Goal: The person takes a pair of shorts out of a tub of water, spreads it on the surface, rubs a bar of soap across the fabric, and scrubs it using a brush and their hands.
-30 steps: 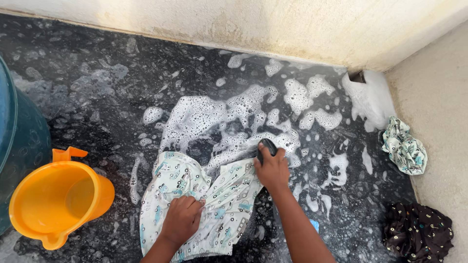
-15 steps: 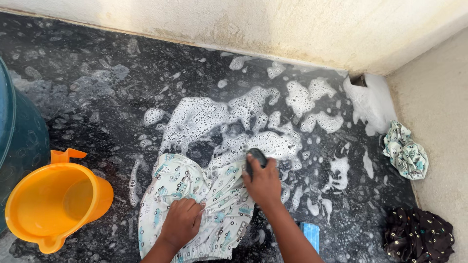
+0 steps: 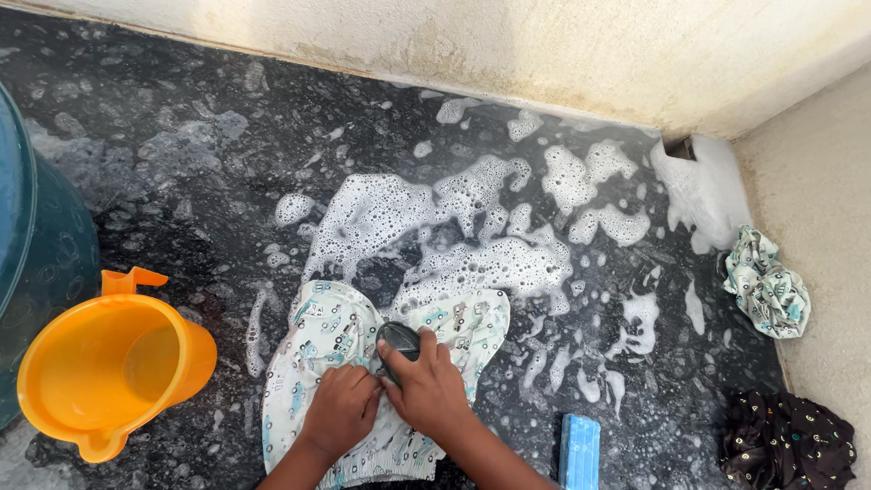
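Note:
A pale printed cloth (image 3: 327, 349) lies spread flat on the wet black speckled floor (image 3: 181, 163), with white soap foam (image 3: 435, 227) just beyond it. My right hand (image 3: 431, 390) grips a dark scrubbing brush (image 3: 397, 343) and presses it on the middle of the cloth. My left hand (image 3: 340, 408) rests flat on the cloth right beside the right hand, holding it down.
An orange plastic mug (image 3: 109, 367) stands at the left, next to a dark teal bucket (image 3: 41, 245). A blue soap bar (image 3: 579, 451) lies at the lower right. A crumpled printed cloth (image 3: 767, 286) and a dark cloth (image 3: 785, 445) sit by the right wall.
My right hand has pulled the brush back towards me and to the left across the cloth. The left hand has stayed pressed on the cloth.

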